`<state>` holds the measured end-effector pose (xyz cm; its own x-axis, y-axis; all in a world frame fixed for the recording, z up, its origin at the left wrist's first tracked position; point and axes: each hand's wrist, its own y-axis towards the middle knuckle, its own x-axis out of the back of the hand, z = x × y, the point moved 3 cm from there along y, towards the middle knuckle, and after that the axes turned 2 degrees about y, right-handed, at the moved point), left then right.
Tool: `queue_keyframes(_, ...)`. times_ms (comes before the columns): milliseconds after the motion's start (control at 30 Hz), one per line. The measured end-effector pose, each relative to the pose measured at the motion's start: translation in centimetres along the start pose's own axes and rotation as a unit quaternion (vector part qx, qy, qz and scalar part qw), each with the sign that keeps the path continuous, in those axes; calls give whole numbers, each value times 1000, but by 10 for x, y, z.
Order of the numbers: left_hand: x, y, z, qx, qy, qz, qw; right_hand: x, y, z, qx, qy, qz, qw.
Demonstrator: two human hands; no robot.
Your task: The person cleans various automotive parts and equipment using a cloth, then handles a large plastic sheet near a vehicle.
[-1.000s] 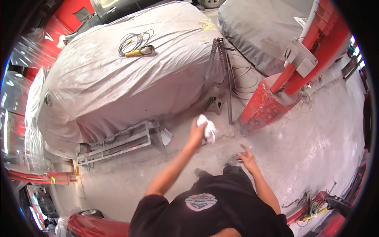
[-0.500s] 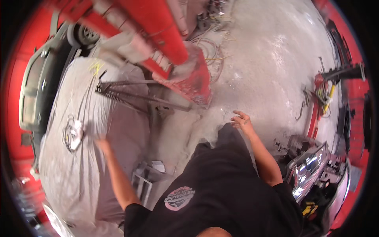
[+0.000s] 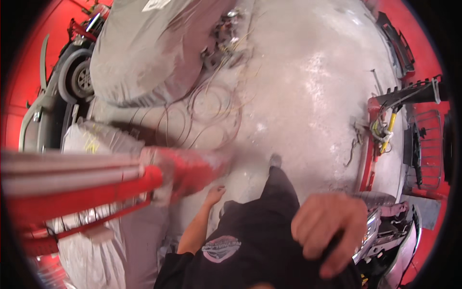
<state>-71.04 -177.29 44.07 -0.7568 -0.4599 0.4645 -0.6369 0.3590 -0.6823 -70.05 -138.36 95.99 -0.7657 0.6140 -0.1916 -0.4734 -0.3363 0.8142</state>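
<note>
My right hand (image 3: 329, 229) is raised near the camera, in front of my dark shirt. Its fingers are bent with the thumb held apart, and nothing shows in it. Lower down, my left hand (image 3: 215, 193) hangs beside the base of a red steel lift post (image 3: 187, 171), its fingers curled in and no object visible in them. A slight gap of floor seems to lie between that hand and the post. One dark shoe (image 3: 275, 160) steps forward on the dusty concrete floor (image 3: 298, 96).
A car under a grey cover (image 3: 149, 58) stands ahead on the left, with coiled hoses (image 3: 211, 111) on the floor beside it. Another covered shape (image 3: 96, 255) lies behind the post. On the right are a red metal stand (image 3: 369, 166), a slatted rack (image 3: 426, 144) and loose car parts (image 3: 385, 236).
I have moved forward, so the red post now stands at my left. My right hand has risen toward the camera. My left hand has drawn in from over the covered shape.
</note>
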Motion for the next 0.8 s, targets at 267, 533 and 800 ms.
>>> queue_keyframes(267, 76, 111, -215, 19, -323, -55, 945, 151, 81, 24, -10, 109, 31, 994)
queue_keyframes(533, 82, 205, -124, 195, -247, -3, 949, 251, 148, -48, -10, 105, -64, 992)
queue_keyframes(800, 201, 318, -145, 148, -280, -100, 943, 360, 185, -103, -166, 33, -119, 978)
